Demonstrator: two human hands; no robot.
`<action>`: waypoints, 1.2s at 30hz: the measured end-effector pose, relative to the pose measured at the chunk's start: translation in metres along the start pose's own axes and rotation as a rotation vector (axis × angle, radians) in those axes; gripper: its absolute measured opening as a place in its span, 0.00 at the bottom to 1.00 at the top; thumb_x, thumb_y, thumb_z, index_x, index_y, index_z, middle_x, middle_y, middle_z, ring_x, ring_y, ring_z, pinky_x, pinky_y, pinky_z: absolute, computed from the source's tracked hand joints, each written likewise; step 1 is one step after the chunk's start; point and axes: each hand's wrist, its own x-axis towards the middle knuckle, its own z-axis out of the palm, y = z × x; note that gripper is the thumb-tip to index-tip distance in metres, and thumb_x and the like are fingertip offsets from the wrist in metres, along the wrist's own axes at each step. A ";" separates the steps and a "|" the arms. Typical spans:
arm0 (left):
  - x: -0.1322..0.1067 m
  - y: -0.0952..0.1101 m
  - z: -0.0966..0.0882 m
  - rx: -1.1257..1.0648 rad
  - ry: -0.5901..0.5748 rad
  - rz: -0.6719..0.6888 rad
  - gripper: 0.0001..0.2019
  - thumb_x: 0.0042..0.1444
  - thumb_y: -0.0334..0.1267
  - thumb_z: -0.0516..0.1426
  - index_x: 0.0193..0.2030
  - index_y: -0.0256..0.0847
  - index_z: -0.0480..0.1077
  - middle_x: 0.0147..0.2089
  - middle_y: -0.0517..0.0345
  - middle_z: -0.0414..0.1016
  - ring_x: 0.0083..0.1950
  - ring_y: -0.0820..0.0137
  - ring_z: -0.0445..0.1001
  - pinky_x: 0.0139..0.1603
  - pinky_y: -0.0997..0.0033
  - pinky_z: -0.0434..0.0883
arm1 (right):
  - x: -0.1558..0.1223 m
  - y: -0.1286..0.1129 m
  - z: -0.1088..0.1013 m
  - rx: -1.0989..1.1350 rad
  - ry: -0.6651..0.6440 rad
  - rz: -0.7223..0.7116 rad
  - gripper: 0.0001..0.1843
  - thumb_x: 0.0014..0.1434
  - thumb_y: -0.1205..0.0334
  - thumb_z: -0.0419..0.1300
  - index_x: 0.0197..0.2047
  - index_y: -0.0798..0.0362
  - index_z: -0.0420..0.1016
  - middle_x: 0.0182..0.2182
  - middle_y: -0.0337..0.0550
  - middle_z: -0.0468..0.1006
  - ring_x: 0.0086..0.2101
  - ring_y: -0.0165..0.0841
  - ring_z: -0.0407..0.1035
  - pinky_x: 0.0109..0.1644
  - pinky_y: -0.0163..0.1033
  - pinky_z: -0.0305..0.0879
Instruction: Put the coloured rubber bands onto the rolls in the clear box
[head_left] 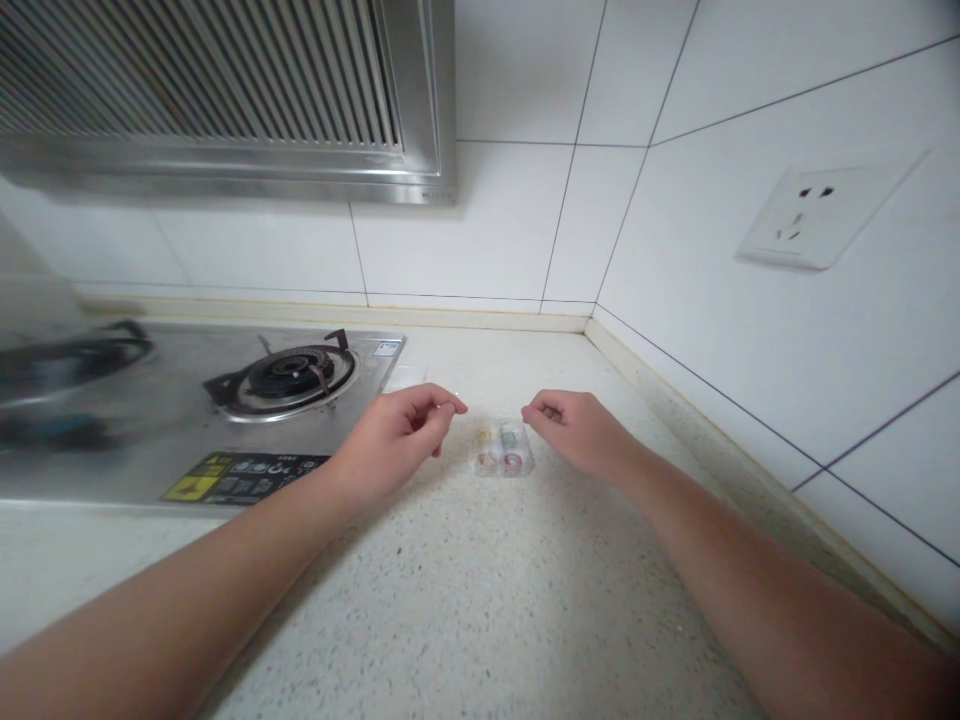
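Observation:
A small clear plastic box (503,462) with compartments rests on the speckled counter between my hands. Small coloured things show inside it, yellowish, green and reddish; their kind is too blurred to tell. At the box's upper left, my left hand (397,432) is closed in a pinch, thumb against forefinger. My right hand (574,425) is also pinched, its fingertips close by the box's upper right corner. Whether these fingertips touch the box, I cannot tell. Anything thin or clear in either pinch is too small to make out.
To the left lies a steel gas hob (176,425) with a black burner (289,375). A range hood (420,190) hangs above it. Tiled walls meet behind the counter (450,600), and a socket (821,215) is on the right wall.

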 end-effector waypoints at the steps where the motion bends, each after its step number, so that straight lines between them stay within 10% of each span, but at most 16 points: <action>1: 0.001 -0.002 -0.003 0.038 0.011 0.012 0.11 0.64 0.42 0.52 0.43 0.39 0.73 0.23 0.63 0.67 0.25 0.74 0.67 0.26 0.76 0.62 | 0.001 0.002 0.000 0.000 -0.003 0.008 0.18 0.63 0.50 0.53 0.29 0.52 0.75 0.23 0.37 0.74 0.24 0.28 0.64 0.28 0.36 0.53; 7: 0.009 -0.010 -0.029 0.344 0.046 0.054 0.13 0.64 0.44 0.51 0.44 0.42 0.73 0.23 0.62 0.69 0.24 0.74 0.66 0.25 0.75 0.59 | 0.004 0.012 -0.002 0.020 0.029 0.024 0.16 0.62 0.53 0.54 0.31 0.52 0.77 0.22 0.37 0.73 0.24 0.28 0.64 0.29 0.36 0.53; 17: 0.024 -0.028 -0.067 0.995 -0.321 0.099 0.13 0.61 0.43 0.51 0.41 0.46 0.76 0.41 0.56 0.79 0.41 0.64 0.75 0.37 0.69 0.62 | 0.005 0.017 -0.003 0.021 0.004 0.043 0.17 0.61 0.51 0.54 0.29 0.53 0.76 0.19 0.36 0.70 0.22 0.27 0.61 0.27 0.35 0.51; 36: 0.020 -0.036 -0.075 0.902 -0.440 -0.005 0.09 0.51 0.41 0.57 0.33 0.43 0.78 0.33 0.53 0.77 0.33 0.66 0.71 0.31 0.71 0.57 | 0.002 0.013 -0.009 0.141 0.105 -0.008 0.17 0.61 0.52 0.54 0.33 0.54 0.78 0.20 0.38 0.71 0.20 0.26 0.59 0.26 0.34 0.53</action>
